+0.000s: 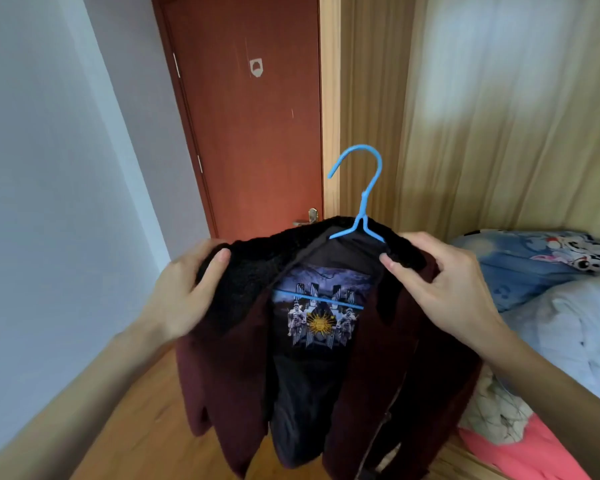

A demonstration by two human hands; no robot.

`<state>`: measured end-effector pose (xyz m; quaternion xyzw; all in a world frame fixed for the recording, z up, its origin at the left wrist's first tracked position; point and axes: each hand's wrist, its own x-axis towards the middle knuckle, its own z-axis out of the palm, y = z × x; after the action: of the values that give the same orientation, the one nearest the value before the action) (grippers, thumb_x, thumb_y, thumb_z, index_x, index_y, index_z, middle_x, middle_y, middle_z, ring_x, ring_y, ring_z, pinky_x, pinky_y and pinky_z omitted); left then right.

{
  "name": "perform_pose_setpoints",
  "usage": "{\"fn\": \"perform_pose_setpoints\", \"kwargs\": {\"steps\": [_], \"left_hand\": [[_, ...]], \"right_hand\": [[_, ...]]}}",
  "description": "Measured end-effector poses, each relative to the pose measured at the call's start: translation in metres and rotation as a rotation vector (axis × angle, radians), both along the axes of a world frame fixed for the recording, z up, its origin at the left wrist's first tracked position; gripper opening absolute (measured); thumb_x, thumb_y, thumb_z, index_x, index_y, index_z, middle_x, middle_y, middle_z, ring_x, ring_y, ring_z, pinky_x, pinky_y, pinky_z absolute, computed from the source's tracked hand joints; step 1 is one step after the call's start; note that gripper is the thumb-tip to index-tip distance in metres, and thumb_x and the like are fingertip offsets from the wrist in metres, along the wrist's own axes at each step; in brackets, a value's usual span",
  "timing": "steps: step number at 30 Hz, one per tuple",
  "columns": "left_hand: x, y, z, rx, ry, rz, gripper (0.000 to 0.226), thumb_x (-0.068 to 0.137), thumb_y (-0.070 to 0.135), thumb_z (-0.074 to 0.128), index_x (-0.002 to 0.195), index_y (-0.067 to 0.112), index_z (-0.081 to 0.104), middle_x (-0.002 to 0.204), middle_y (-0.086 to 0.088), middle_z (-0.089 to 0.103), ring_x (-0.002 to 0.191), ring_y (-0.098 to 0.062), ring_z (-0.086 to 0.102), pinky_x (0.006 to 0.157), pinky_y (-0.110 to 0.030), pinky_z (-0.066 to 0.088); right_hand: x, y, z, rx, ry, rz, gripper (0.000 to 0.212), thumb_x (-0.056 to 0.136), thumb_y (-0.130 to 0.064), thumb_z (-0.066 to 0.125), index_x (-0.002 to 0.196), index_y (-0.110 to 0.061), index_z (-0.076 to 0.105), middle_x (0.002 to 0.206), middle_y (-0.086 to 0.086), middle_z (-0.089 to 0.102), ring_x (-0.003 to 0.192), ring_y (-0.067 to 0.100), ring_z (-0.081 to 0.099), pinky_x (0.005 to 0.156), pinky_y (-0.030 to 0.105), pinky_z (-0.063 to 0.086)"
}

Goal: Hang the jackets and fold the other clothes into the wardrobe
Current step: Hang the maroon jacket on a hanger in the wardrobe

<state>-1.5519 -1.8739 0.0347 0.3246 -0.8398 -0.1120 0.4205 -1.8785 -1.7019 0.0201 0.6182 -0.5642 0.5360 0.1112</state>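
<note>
A dark maroon jacket (229, 386) with a black fleece collar hangs open in front of me on a blue hanger (364, 202). Its hook stands up above the collar and its lower bar crosses a printed patch on the lining. My left hand (184, 292) grips the left shoulder by the black collar. My right hand (444, 282) grips the right shoulder, with the thumb near the hanger's arm. The jacket's hem hangs above the wooden floor.
A red-brown door (250, 116) with a brass handle is straight ahead, a pale wall (49, 168) on the left. Beige curtains (499, 116) hang on the right. A bed (568, 323) at right holds a blue patterned pillow, a white quilt, pink and cream clothes.
</note>
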Motion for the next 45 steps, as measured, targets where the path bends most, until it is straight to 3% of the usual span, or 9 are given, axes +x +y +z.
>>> {"fn": "perform_pose_setpoints", "kwargs": {"steps": [2, 7, 13, 19, 24, 28, 33, 39, 45], "left_hand": [[0.002, -0.015, -0.007, -0.038, -0.125, -0.005, 0.031, 0.104, 0.060, 0.028, 0.082, 0.047, 0.046, 0.070, 0.019, 0.055, 0.066, -0.003, 0.054, 0.062, -0.033, 0.040], [0.003, -0.033, -0.016, -0.339, -0.389, -0.003, 0.039, 0.105, 0.060, 0.005, 0.083, 0.035, 0.026, 0.057, 0.009, 0.038, 0.048, -0.013, 0.038, 0.053, -0.036, 0.043], [-0.023, -0.034, -0.014, -0.562, -0.513, 0.209, 0.054, 0.108, 0.048, 0.016, 0.093, 0.016, 0.057, 0.060, 0.001, 0.051, 0.046, -0.035, 0.057, 0.044, -0.035, 0.044], [-0.029, -0.043, -0.004, -0.548, -0.390, 0.304, 0.048, 0.108, 0.043, 0.025, 0.082, 0.012, 0.052, 0.069, -0.002, 0.045, 0.042, -0.038, 0.048, 0.040, -0.035, 0.041], [-0.032, -0.024, 0.010, -0.611, -0.229, 0.265, 0.039, 0.107, 0.031, 0.034, 0.072, 0.014, 0.040, 0.065, 0.001, 0.034, 0.040, -0.031, 0.029, 0.036, -0.035, 0.038], [-0.048, 0.018, 0.008, -0.649, -0.187, 0.368, 0.035, 0.108, 0.028, 0.041, 0.074, 0.021, 0.037, 0.064, 0.000, 0.043, 0.049, -0.029, 0.045, 0.043, -0.029, 0.025], [-0.056, 0.054, -0.030, -0.660, -0.219, 0.131, 0.029, 0.108, 0.022, 0.044, 0.081, 0.015, 0.047, 0.081, -0.002, 0.045, 0.072, -0.025, 0.043, 0.062, -0.042, 0.042], [-0.062, 0.031, 0.018, -0.555, -0.182, 0.043, 0.036, 0.108, 0.044, 0.042, 0.126, 0.016, 0.054, 0.121, 0.000, 0.056, 0.103, -0.026, 0.052, 0.086, -0.042, 0.043], [-0.088, 0.020, 0.023, -0.489, -0.369, -0.196, 0.040, 0.104, 0.068, 0.034, 0.090, 0.030, 0.025, 0.060, 0.013, 0.037, 0.052, -0.017, 0.042, 0.050, -0.034, 0.036]], "right_hand": [[-0.003, 0.000, 0.005, 0.017, -0.010, 0.001, 0.017, 0.096, -0.030, 0.076, 0.112, -0.026, 0.073, 0.096, -0.014, 0.076, 0.084, 0.007, 0.072, 0.072, 0.031, 0.053], [-0.014, -0.004, -0.001, 0.115, 0.064, -0.052, 0.017, 0.097, -0.038, 0.073, 0.113, -0.033, 0.072, 0.095, -0.013, 0.076, 0.082, 0.010, 0.072, 0.070, 0.041, 0.055], [-0.034, -0.011, -0.012, 0.032, 0.458, -0.266, 0.026, 0.103, -0.036, 0.066, 0.121, -0.018, 0.070, 0.085, 0.000, 0.071, 0.065, 0.027, 0.066, 0.052, 0.042, 0.055], [-0.049, -0.011, -0.009, -0.027, 0.584, -0.211, 0.029, 0.099, -0.035, 0.064, 0.120, -0.016, 0.066, 0.079, 0.003, 0.068, 0.051, 0.023, 0.051, 0.045, 0.037, 0.052], [-0.047, -0.010, -0.011, 0.080, 0.516, -0.162, 0.024, 0.103, -0.035, 0.063, 0.122, -0.022, 0.067, 0.087, 0.003, 0.074, 0.059, 0.024, 0.061, 0.054, 0.042, 0.056], [-0.032, -0.013, -0.017, 0.163, 0.218, -0.150, 0.018, 0.098, -0.032, 0.070, 0.115, -0.025, 0.072, 0.086, -0.004, 0.075, 0.064, 0.009, 0.064, 0.063, 0.038, 0.054], [-0.021, -0.005, -0.011, 0.057, 0.025, -0.066, 0.021, 0.094, -0.026, 0.076, 0.113, -0.018, 0.075, 0.096, -0.011, 0.078, 0.084, 0.002, 0.072, 0.074, 0.029, 0.053], [-0.022, 0.000, 0.003, -0.053, 0.090, -0.042, 0.020, 0.093, -0.022, 0.077, 0.111, -0.013, 0.075, 0.100, -0.021, 0.073, 0.087, -0.003, 0.069, 0.077, 0.010, 0.046], [-0.035, 0.006, 0.018, 0.113, 0.107, 0.047, 0.027, 0.094, -0.048, 0.074, 0.118, -0.037, 0.069, 0.112, -0.022, 0.072, 0.103, -0.001, 0.070, 0.088, 0.011, 0.046]]}}
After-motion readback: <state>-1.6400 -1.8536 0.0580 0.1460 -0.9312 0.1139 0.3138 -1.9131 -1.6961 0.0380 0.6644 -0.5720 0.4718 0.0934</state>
